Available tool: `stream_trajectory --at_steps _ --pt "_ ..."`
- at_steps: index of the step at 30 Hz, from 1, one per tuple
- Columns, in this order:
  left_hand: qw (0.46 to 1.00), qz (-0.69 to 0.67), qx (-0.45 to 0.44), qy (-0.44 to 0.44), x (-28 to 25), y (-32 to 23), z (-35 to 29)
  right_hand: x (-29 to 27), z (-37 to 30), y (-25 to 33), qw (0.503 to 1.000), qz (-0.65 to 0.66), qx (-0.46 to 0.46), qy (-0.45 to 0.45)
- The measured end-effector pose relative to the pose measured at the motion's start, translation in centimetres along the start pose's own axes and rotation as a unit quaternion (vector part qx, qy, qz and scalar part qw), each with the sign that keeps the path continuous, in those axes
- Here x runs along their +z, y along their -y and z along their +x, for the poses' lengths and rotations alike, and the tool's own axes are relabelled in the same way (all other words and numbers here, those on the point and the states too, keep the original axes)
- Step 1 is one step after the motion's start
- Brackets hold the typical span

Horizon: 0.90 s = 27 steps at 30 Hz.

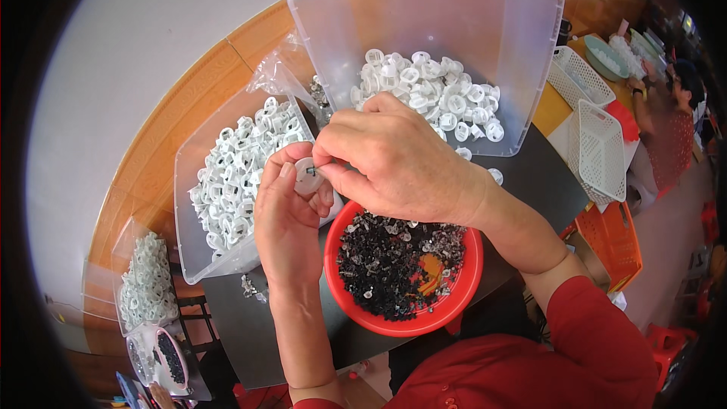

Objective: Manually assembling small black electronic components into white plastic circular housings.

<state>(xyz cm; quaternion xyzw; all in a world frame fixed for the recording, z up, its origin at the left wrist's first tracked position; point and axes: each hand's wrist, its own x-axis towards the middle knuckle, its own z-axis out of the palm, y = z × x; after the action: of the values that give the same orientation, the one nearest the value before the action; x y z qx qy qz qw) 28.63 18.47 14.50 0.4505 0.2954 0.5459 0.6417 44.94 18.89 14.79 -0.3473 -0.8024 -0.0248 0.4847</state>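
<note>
My left hand (289, 220) grips a round white plastic part (305, 180) between thumb and fingers, its flat face turned up. A small dark slot or piece shows on that face. My right hand (401, 155) is closed in a pinch at the part's right edge; whatever its fingertips hold is hidden. Below both hands stands a red bowl (467, 288) with many small black pieces (371, 265), small metal pieces (445, 242) and something yellow (432, 273).
A tilted clear bin (424, 7) at the back holds loose white parts (454, 98). Another clear bin (195, 254) at left holds white parts with dark pieces. White baskets (598, 151) and an orange crate (617, 246) stand at right. A co-worker in red (670, 136) sits beyond.
</note>
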Motion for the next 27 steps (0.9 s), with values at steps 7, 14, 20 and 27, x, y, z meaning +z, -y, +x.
stream_trajectory --at_steps 7,14,20,27 --pt "0.999 -0.025 -0.010 -0.034 0.6 0.1 0.0 0.1 0.0 0.1 1.000 -0.004 -0.005 0.003" --pt "0.999 -0.033 -0.021 0.017 -0.2 0.3 0.1 0.3 0.0 0.1 1.000 0.000 -0.016 -0.011" --pt "0.999 -0.033 -0.022 0.003 0.1 0.3 0.1 0.5 -0.1 0.1 1.000 -0.004 -0.014 -0.004" --pt "0.998 -0.041 -0.033 0.041 -0.7 0.4 0.1 0.8 -0.2 0.1 1.000 -0.007 -0.019 -0.016"
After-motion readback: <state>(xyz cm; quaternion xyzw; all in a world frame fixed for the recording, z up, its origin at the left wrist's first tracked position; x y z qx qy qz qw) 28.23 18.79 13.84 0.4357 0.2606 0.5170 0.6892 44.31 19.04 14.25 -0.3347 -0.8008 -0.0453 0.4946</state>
